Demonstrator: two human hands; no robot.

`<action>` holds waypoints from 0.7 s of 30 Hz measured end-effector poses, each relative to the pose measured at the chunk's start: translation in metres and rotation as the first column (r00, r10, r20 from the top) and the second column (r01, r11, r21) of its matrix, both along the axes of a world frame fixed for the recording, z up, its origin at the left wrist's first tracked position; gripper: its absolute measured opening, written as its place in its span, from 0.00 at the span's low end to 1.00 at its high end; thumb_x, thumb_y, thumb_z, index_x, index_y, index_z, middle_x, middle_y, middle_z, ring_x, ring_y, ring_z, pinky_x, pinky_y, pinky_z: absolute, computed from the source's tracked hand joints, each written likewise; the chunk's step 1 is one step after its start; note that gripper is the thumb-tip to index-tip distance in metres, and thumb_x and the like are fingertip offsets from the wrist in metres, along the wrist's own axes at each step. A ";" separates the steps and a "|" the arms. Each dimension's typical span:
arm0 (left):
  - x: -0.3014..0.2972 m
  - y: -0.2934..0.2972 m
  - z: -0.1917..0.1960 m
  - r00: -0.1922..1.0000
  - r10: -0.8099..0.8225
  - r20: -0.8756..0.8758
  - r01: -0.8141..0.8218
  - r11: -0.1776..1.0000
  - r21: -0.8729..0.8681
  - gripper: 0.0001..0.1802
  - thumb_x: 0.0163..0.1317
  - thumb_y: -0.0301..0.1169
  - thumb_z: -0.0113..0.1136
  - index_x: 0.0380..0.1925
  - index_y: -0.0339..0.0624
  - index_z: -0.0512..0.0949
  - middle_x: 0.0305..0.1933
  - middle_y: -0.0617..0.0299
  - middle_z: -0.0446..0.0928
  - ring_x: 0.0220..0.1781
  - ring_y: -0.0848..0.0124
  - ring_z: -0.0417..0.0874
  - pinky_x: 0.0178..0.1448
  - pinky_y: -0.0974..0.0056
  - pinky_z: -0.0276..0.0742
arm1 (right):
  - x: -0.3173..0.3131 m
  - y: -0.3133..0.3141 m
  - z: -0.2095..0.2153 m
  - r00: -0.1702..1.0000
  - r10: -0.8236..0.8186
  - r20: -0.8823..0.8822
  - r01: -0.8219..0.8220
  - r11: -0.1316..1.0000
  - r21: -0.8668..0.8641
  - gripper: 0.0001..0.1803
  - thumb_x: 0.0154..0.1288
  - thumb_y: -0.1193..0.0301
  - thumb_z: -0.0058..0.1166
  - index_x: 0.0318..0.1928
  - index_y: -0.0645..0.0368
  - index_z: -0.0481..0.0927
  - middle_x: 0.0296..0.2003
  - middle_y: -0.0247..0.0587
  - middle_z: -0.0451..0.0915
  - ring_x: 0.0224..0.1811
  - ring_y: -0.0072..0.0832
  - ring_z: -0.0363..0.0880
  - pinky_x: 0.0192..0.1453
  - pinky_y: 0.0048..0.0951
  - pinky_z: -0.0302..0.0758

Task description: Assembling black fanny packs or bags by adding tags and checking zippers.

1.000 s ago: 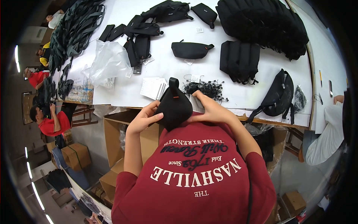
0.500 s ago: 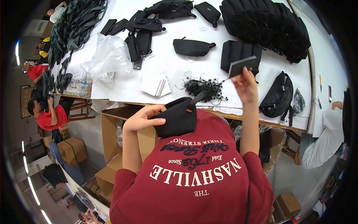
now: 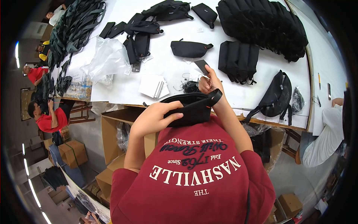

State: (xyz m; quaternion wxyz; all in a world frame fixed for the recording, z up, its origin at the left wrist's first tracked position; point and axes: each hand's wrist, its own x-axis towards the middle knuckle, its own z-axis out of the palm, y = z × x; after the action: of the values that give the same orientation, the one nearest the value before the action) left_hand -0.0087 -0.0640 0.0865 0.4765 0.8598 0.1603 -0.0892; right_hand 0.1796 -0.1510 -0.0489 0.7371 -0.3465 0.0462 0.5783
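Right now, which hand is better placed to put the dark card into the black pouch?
Right. The right hand already pinches the dark card just above the black pouch, while the left hand grips that pouch.

**Inspector:** Camera position?

**Assistant:** One view only, head-mounted on the person, angled steeply down and forward. The red shirt point(image 3: 194, 179) fills the lower frame at close range; the white desk point(image 3: 171, 71) lies beyond, toward the top.

**Inspector:** Distortion?

**Assistant:** Wide fisheye; the desk edge bows, and the corners are dark.

Pouch point(image 3: 190, 110) interior — perhaps hidden
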 end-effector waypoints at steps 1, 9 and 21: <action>0.000 0.000 -0.002 1.000 0.003 0.007 -0.003 1.000 -0.005 0.10 0.61 0.33 0.56 0.37 0.37 0.74 0.23 0.54 0.73 0.22 0.66 0.73 0.30 0.66 0.68 | -0.001 -0.001 0.005 1.000 0.002 0.000 -0.002 1.000 -0.001 0.20 0.65 0.54 0.51 0.27 0.56 0.68 0.09 0.31 0.62 0.09 0.19 0.58 0.14 0.21 0.53; 0.004 -0.002 0.000 0.999 0.018 -0.039 -0.018 1.000 0.004 0.11 0.61 0.34 0.56 0.38 0.37 0.74 0.26 0.51 0.74 0.25 0.59 0.75 0.33 0.64 0.70 | -0.001 -0.008 0.013 0.999 -0.050 0.020 0.051 0.997 -0.052 0.19 0.66 0.54 0.49 0.28 0.57 0.70 0.08 0.27 0.57 0.09 0.17 0.54 0.15 0.21 0.51; 0.025 0.011 -0.018 0.986 -0.070 0.152 -0.002 0.904 0.428 0.09 0.52 0.31 0.63 0.33 0.39 0.78 0.47 0.55 0.72 0.45 0.60 0.75 0.47 0.61 0.72 | 0.043 -0.026 0.096 0.023 0.331 0.943 -0.052 0.943 -0.329 0.16 0.54 0.59 0.64 0.23 0.60 0.81 0.09 0.31 0.65 0.11 0.17 0.58 0.18 0.26 0.54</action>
State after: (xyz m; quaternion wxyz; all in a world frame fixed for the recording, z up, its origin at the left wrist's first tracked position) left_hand 0.0167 -0.0530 0.0682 0.2870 0.9502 0.1214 0.0104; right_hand 0.2227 -0.1767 0.0471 0.4401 -0.7230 -0.4609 0.2667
